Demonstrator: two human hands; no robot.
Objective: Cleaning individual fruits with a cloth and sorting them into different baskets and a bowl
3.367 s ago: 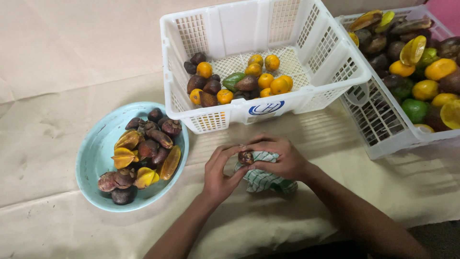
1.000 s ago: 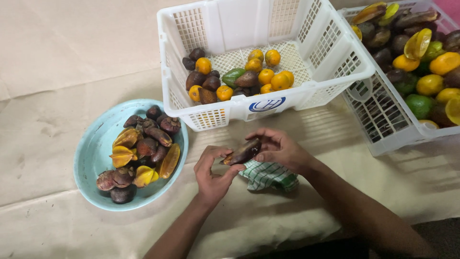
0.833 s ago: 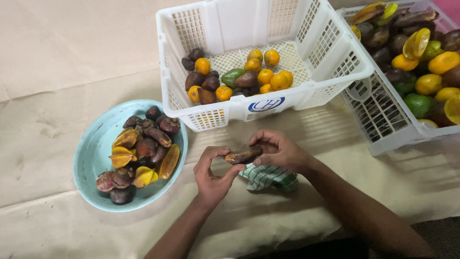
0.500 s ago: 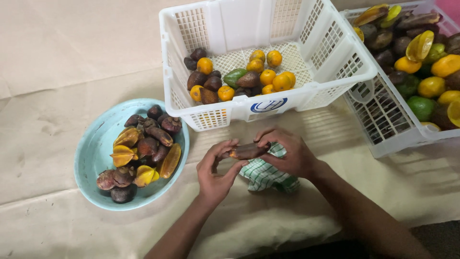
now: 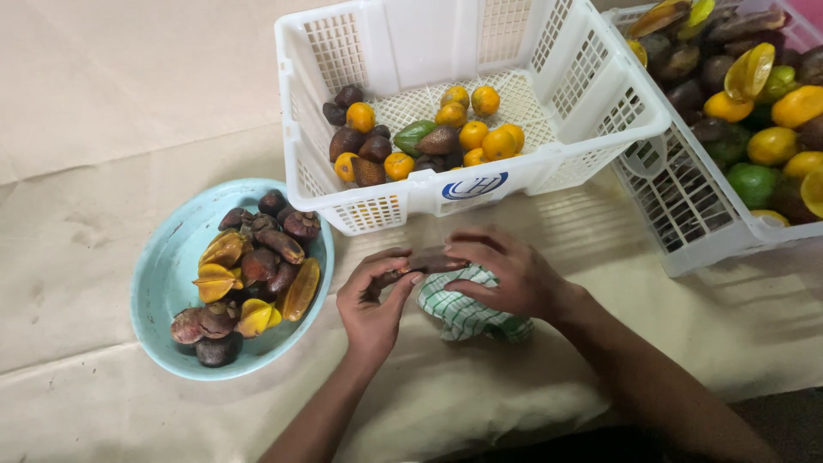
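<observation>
both hands pinch one dark brown fruit (image 5: 426,261) between them, just in front of the near white crate (image 5: 591,103). left hand (image 5: 373,296) grips its end, right hand (image 5: 506,274) closed on the other, pressing a green checked cloth (image 5: 467,313) beneath, probably for wiping. blue bowl (image 5: 163,283) of fruit sits left.

The two hands sit close together in a small gap. Right behind them stands the front wall of a white basket (image 5: 411,193), so there is no way straight ahead. To the left, a light blue bowl (image 5: 167,274) heaped with dark and yellow fruit blocks the way. To the right, a second white basket (image 5: 686,214) stands in the way. A checked cloth (image 5: 467,313) lies under the right hand. Far left, the tan table cover (image 5: 111,103) is wide and bare.
</observation>
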